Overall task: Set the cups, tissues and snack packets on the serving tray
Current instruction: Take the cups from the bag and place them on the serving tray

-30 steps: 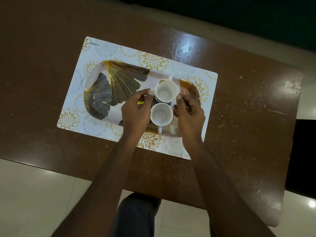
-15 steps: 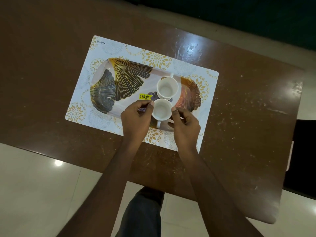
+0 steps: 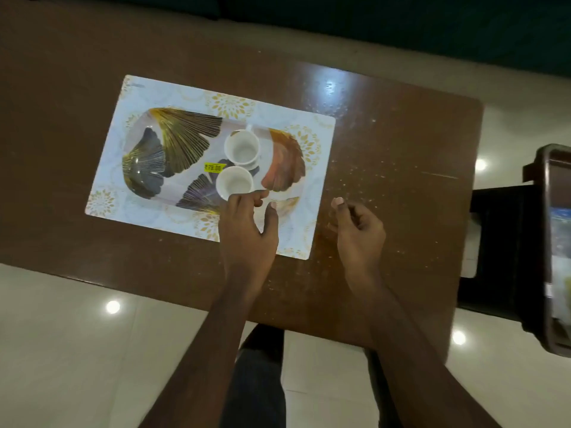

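Observation:
Two white cups stand side by side on the serving tray (image 3: 173, 149), which has gold and dark leaf patterns. The far cup (image 3: 242, 147) is upright and empty; the near cup (image 3: 234, 183) sits just in front of it beside a yellow price sticker (image 3: 213, 167). My left hand (image 3: 247, 230) rests at the tray's near edge, fingers apart, fingertips touching or almost touching the near cup's rim. My right hand (image 3: 358, 233) hovers over the bare table to the right of the mat, fingers loosely curled and holding nothing. No tissues or snack packets are in view.
The tray lies on a white floral placemat (image 3: 309, 193) on a brown table (image 3: 401, 149). A dark chair or stand (image 3: 500, 248) and a brown-framed object (image 3: 556, 248) sit at the right edge. Pale tiled floor lies below the table's near edge.
Both hands have let go of the near cup. My right hand has pulled away to the right, off the mat; my left hand has drawn back to the tray's near edge.

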